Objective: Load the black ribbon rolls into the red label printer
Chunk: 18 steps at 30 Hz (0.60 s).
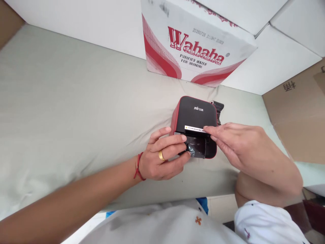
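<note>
So, far off to the left of the little black-and-red device, a bit of brown cardboard (8,23) pokes in, way behind it. Pale greenish cloth (76,95) spreads out from there and runs right under the device, kinda wrinkly beside it. Next up, left of the device and a bit nearer the wearer, is a red string bracelet (138,166) on the left wrist. The left hand (165,156) is at the device's front left corner, fingers slightly fanned, one with a gold ring (161,155), tips against the red side and front opening. Its thumb is hidden, so I can't tell if it's actually pinching anything.

The device (196,113) itself sits flat on the cloth between both hands, with a white warning sticker (194,128) along the front of its top and a shiny see-through piece (198,149) in the opening below. Straight behind it stands a Wahaha water carton (195,51). Some dark object (218,107) peeks out just past its back right side. The right hand (238,140) comes in from the device's right, finger and thumb close together at the sticker's end; can't tell whether they're pinching the edge or just resting. Well right of the device: a big cardboard box (297,115).
</note>
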Available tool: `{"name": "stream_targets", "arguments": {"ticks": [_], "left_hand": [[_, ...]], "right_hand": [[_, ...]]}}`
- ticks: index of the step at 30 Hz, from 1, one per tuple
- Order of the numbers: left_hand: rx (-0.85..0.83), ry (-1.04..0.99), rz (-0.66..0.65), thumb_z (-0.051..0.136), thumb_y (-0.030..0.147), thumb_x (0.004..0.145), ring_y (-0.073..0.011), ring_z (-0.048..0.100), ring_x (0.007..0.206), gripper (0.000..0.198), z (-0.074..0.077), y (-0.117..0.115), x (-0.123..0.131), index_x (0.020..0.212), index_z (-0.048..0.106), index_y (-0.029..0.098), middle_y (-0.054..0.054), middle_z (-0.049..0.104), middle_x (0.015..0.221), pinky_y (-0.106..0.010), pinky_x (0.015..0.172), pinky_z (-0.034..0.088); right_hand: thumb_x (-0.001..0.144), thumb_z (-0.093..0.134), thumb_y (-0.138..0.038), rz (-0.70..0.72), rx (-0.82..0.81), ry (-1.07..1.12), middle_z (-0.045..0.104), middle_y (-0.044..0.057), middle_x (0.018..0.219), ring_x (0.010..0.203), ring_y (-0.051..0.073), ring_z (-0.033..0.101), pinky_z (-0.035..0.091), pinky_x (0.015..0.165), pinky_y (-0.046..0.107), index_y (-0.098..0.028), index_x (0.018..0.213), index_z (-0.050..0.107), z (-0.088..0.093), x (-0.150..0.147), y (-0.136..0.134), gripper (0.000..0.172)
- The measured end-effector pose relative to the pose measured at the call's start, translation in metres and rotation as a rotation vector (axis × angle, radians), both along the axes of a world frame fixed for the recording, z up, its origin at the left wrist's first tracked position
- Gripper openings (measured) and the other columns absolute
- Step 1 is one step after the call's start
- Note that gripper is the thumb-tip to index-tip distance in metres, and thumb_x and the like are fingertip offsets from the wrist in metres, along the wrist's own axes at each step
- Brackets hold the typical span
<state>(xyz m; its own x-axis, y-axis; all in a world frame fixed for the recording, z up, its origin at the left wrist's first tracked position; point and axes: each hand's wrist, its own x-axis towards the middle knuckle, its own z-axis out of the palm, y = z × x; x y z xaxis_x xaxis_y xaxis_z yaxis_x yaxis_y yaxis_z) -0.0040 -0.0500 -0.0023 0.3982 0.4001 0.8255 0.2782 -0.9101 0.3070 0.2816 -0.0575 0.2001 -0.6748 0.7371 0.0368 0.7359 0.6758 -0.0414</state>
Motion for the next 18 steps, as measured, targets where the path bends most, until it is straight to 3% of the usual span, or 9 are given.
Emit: {"name": "stream_targets", "arguments": {"ticks": [2,5,8,11,14,18], "left_hand": [[0.022,-0.014,0.020,0.085,0.032,0.095,-0.0281,0.089,0.108,0.038,0.003,0.000,0.002,0.129,0.087,0.050,0.004,0.091,0.103,-0.067,0.128,0.067],[0.035,-0.070,0.042,0.087,0.029,0.094,-0.0270,0.087,0.101,0.036,0.006,0.000,0.008,0.124,0.088,0.049,0.004,0.088,0.096,-0.063,0.120,0.072],[0.072,-0.144,0.046,0.086,0.024,0.094,-0.0253,0.083,0.098,0.031,0.007,-0.001,0.014,0.117,0.089,0.045,0.003,0.085,0.092,-0.056,0.114,0.073],[-0.041,-0.125,-0.036,0.087,0.026,0.095,-0.0262,0.083,0.102,0.038,0.003,-0.002,0.011,0.125,0.089,0.049,0.003,0.085,0.095,-0.058,0.120,0.071],[-0.149,-0.058,-0.073,0.089,0.030,0.095,-0.0290,0.082,0.109,0.048,-0.005,-0.004,0.004,0.136,0.087,0.054,0.002,0.085,0.101,-0.064,0.126,0.066],[-0.173,-0.085,-0.091,0.090,0.039,0.095,-0.0329,0.077,0.116,0.041,-0.019,-0.004,-0.001,0.132,0.089,0.055,0.000,0.083,0.102,-0.071,0.131,0.059]], "right_hand": [[0.116,0.053,-0.007,-0.007,0.039,-0.071,0.096,0.007,0.112,0.095,0.026,0.092,0.067,0.066,0.037,-0.018,0.137,0.088,-0.004,-0.006,-0.005,0.043],[0.107,0.053,0.002,0.022,0.116,-0.105,0.096,0.014,0.115,0.092,0.028,0.093,0.068,0.066,0.038,-0.009,0.133,0.089,-0.008,-0.018,-0.011,0.046],[0.102,0.052,0.004,0.048,0.124,-0.133,0.094,0.013,0.101,0.083,0.028,0.090,0.062,0.059,0.039,-0.010,0.124,0.090,-0.010,-0.024,-0.011,0.046],[0.104,0.052,-0.002,0.006,0.038,-0.172,0.088,0.009,0.085,0.069,0.027,0.083,0.052,0.053,0.039,-0.020,0.110,0.090,-0.008,-0.023,-0.003,0.043],[0.110,0.051,-0.013,-0.051,-0.029,-0.173,0.089,0.010,0.085,0.064,0.027,0.079,0.046,0.055,0.041,-0.023,0.108,0.090,-0.004,-0.016,0.009,0.041],[0.115,0.051,-0.027,-0.149,-0.133,-0.082,0.086,0.007,0.082,0.066,0.028,0.077,0.048,0.064,0.042,-0.026,0.111,0.092,-0.002,-0.010,0.017,0.041]]}}
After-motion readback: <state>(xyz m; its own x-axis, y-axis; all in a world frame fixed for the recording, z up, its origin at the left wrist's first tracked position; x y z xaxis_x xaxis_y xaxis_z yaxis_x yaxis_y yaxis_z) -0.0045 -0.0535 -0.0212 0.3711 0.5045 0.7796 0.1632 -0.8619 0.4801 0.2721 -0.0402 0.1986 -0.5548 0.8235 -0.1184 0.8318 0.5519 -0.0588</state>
